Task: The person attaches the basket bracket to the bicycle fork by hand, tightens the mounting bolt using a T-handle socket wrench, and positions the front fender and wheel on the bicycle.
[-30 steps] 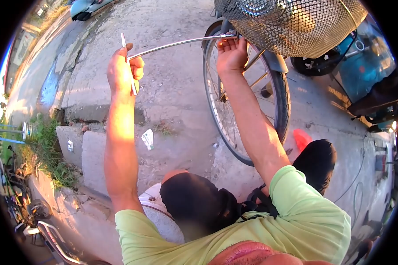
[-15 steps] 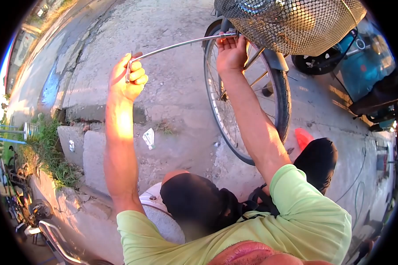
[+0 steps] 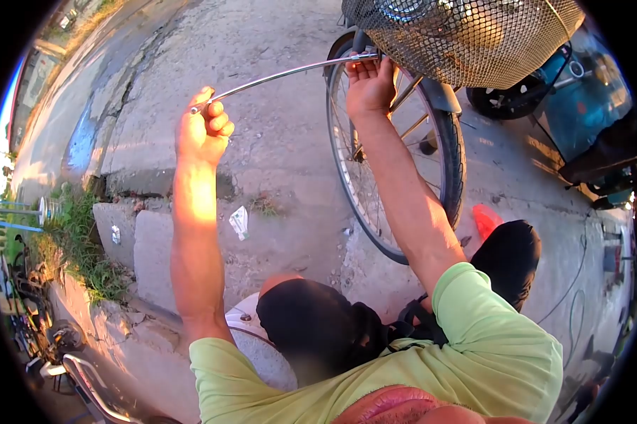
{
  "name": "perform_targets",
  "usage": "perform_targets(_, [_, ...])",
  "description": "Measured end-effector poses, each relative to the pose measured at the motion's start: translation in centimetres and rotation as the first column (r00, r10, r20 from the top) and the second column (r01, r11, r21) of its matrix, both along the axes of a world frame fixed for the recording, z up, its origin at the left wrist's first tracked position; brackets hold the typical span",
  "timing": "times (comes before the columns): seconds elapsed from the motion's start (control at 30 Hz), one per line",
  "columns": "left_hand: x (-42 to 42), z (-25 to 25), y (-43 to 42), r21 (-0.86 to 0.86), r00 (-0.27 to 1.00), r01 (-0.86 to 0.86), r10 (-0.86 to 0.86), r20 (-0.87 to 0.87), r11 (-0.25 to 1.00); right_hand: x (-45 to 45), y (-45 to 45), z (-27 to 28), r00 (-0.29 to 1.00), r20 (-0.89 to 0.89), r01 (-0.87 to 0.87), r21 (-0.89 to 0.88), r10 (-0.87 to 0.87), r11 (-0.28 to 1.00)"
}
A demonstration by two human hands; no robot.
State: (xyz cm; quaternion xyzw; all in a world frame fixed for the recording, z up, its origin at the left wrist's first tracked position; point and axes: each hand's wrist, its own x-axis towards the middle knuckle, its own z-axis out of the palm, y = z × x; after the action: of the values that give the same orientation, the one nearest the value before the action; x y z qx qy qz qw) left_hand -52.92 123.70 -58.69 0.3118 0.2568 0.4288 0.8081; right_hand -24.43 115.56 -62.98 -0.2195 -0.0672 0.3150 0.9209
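A long chrome T-handle socket wrench [image 3: 283, 73] runs between my two hands, its shaft looking bowed in this wide view. My left hand [image 3: 203, 133] is closed around the crossbar end. At the other end, the fingers of my right hand [image 3: 370, 88] are curled at the socket, beneath the basket and near the front fork. A bicycle's front wheel [image 3: 337, 152] stands upright beside my right forearm. What the socket touches is hidden by my fingers and the basket.
A wire mesh basket [image 3: 467, 42] hangs over the wheel, with shiny things in it. A teal vehicle [image 3: 587, 99] stands at right. Red plastic [image 3: 486, 220] lies by my knee. Litter [image 3: 239, 222] and grass [image 3: 85, 258] are on the left. I sit on a white round seat [image 3: 262, 357].
My left hand has rotated, and the crossbar has turned from nearly upright to pointing its end toward the left. My right hand and the socket end stay in place.
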Motion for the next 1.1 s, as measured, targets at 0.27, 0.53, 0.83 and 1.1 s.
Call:
perform_targets(0.27, [1.4,3.4,-3.8,0.296,0.957,-0.178,0.235,-0.170,0.938,0.1,0.1,-0.3,1.000,0.012,0.003,-0.003,-0.003,1.000])
perform_targets(0.53, [-0.1,0.5,-0.6,0.055,0.995,-0.060,0.065,-0.082,0.997,0.3,0.3,-0.5,0.999,0.034,0.004,0.005,-0.005,1.000])
perform_targets(0.83, [0.6,2.5,-3.2,0.396,0.957,-0.130,0.220,-0.192,0.909,0.1,0.1,-0.1,1.000,0.000,0.013,-0.037,-0.013,0.999])
perform_targets(1.1, [0.6,2.8,-3.4,0.433,0.966,-0.122,0.207,-0.156,0.893,0.0,0.0,-0.2,1.000,0.024,0.009,0.017,-0.009,1.000])
